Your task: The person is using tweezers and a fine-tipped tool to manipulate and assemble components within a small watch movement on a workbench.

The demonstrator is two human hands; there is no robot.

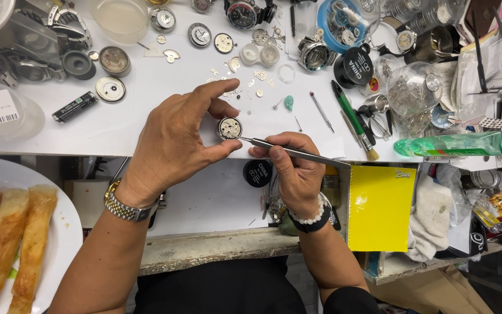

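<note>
My left hand [172, 142] covers part of the watch movement [229, 128]; its tiny parts blur. The white plate [65, 232] at lower left is cut off by the frame.

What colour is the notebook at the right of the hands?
The notebook is bright yellow, seen in the head view, right of the right hand.
</note>
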